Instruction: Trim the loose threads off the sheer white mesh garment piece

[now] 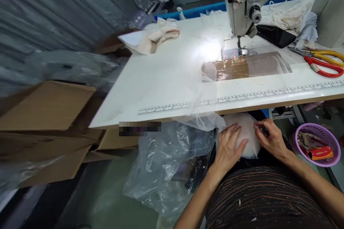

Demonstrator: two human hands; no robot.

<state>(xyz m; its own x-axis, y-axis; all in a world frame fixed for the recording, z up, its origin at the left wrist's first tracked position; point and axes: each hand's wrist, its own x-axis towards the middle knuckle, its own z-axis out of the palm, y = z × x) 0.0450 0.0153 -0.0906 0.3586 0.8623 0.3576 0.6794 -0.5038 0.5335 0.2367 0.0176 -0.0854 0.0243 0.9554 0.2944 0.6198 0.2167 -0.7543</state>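
Sheer white fabric (243, 127) lies bunched over my lap, just below the front edge of the sewing table. My left hand (229, 146) rests flat on it with the fingers stretched out. At the fabric's right edge, my right hand (271, 137) has its thumb and forefinger pinched together on the material. A thin sheer strip (201, 111) runs from the lap up over the table edge toward the sewing machine (239, 10). The machine's needle area is lit, with brown tape on the bed in front of it.
Red-handled scissors (322, 67) and yellow-handled pliers (328, 55) lie right of the machine. A ruler tape (242, 97) follows the front of the white table (161, 82). A purple basket (298, 146) stands at right. Clear plastic (161, 164) and cardboard boxes (48, 107) are at left.
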